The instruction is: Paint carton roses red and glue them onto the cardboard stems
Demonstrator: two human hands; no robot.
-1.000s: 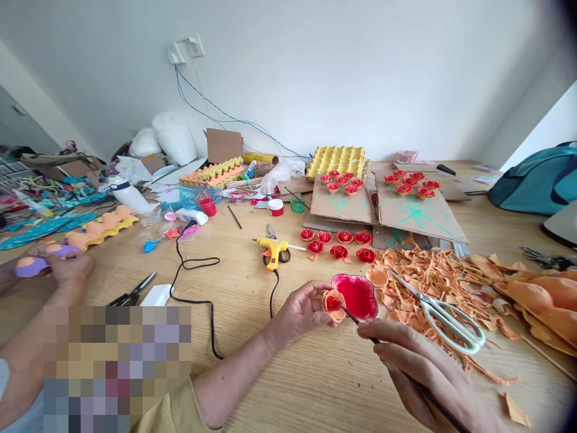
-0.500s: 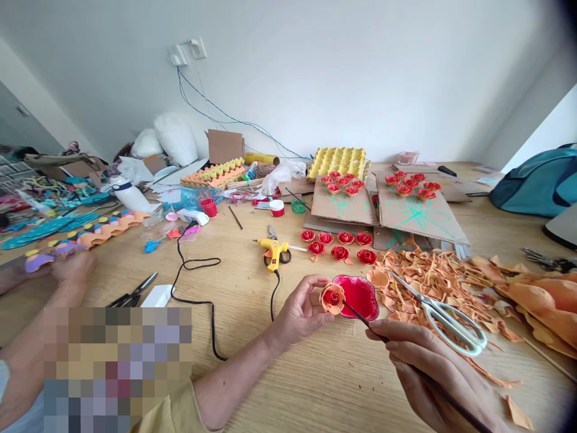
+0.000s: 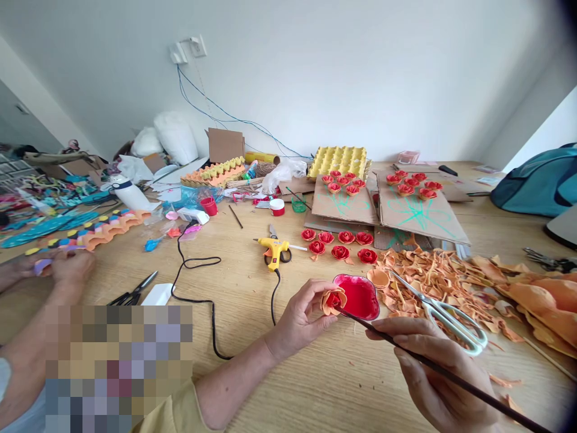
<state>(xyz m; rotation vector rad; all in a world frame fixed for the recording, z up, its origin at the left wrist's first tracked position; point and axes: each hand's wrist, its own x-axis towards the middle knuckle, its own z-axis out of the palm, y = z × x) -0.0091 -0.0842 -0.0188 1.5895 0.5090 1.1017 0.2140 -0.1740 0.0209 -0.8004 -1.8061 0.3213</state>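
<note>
Between the thumb and fingers of my left hand (image 3: 303,316) is an orange paper flower (image 3: 333,300) with a red-painted centre. My right hand (image 3: 435,361) grips a dark, thin paintbrush (image 3: 417,355), its tip meeting the flower's inner petals. Just behind the flower lies a shallow dish of red paint (image 3: 360,297). Several red-painted flowers (image 3: 345,237) rest in two rows beyond the dish. White-handled scissors (image 3: 455,322) lie to the right, partly behind my right hand, on a heap of orange scraps (image 3: 428,276).
A yellow glue gun (image 3: 273,252) and its black cord lie left of centre. Cardboard sheets (image 3: 419,216) bearing more flowers stand behind, near a yellow egg tray (image 3: 340,162). A co-worker's hands (image 3: 74,267) handle a purple piece at left. Black scissors (image 3: 135,290) lie nearby.
My left hand has tipped the flower so its outer petals show more. The brush tip has moved to the flower's lower front, and the brush handle lies at a flatter angle.
</note>
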